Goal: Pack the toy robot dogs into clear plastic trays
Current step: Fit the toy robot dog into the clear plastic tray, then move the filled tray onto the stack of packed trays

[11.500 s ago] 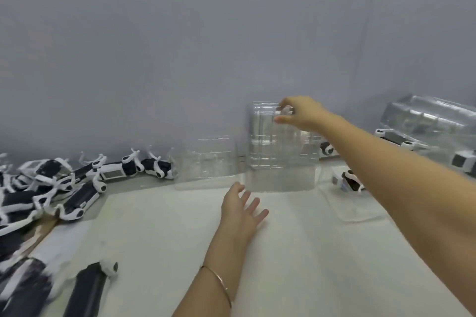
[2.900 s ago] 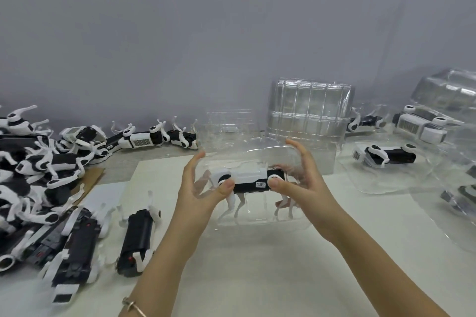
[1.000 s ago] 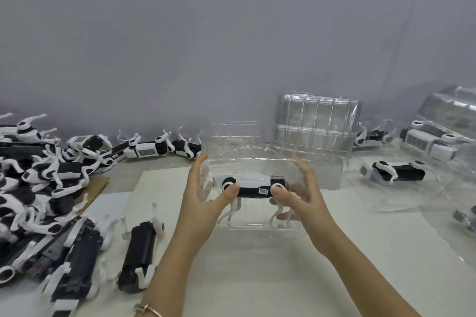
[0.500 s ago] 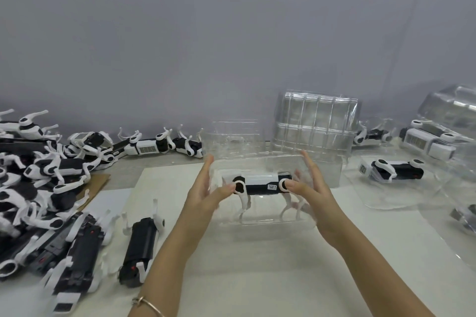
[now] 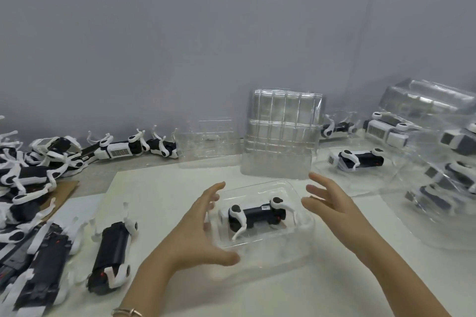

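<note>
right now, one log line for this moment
dog: lying in tray | tray: on table | left hand: open, beside tray | right hand: open, beside tray

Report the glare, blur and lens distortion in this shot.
Head view: soft, even light, faint shadows; white glints on the stack of clear trays; the toy robot dog in the centre tray is fairly sharp; packed trays at the right edge are smeared and stretched.
</note>
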Demonstrator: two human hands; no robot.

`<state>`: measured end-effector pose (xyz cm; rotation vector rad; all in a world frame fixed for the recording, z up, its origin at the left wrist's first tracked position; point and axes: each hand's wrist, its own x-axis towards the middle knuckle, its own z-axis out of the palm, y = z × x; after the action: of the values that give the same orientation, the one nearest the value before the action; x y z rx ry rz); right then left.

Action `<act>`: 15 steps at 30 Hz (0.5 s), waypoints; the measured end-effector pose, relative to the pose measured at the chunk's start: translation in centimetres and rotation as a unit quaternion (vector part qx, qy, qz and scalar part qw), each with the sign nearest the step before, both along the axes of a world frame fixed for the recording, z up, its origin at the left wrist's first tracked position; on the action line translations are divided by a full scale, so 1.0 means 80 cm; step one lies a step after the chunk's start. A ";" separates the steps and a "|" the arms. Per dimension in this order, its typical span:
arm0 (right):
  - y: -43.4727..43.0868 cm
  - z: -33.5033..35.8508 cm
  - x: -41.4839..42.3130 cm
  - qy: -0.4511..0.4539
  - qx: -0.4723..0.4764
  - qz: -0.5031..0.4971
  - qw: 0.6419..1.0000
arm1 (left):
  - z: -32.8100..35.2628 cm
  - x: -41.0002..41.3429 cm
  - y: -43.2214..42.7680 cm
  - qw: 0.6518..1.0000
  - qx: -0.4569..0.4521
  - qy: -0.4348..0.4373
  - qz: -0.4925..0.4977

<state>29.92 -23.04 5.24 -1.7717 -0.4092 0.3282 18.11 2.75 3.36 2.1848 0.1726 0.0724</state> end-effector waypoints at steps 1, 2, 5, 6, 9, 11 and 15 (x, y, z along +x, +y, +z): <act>-0.015 0.002 -0.010 -0.021 0.026 -0.017 0.999 | -0.001 0.002 -0.002 0.999 -0.022 -0.025 0.012; -0.031 0.004 -0.020 -0.041 0.052 -0.035 0.997 | 0.000 0.006 -0.005 0.998 -0.040 -0.049 0.019; -0.072 -0.001 -0.048 -0.097 0.106 -0.079 0.986 | 0.013 0.021 -0.022 0.992 -0.065 -0.108 0.028; -0.084 -0.006 -0.054 -0.114 0.114 -0.098 0.982 | 0.018 0.029 -0.032 0.989 -0.074 -0.125 0.024; -0.106 -0.032 -0.063 -0.133 0.117 -0.154 0.972 | 0.038 0.064 -0.072 0.980 -0.116 -0.162 0.013; -0.109 -0.047 -0.063 -0.142 0.101 -0.183 0.968 | 0.053 0.095 -0.107 0.974 -0.135 -0.183 0.013; -0.103 -0.054 -0.060 -0.254 0.076 -0.221 0.939 | 0.085 0.163 -0.175 0.957 -0.194 -0.216 0.020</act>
<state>25.15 -31.27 0.88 -1.7248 -0.3723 -0.4802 31.18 -11.21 10.18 1.7262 -0.0195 0.4939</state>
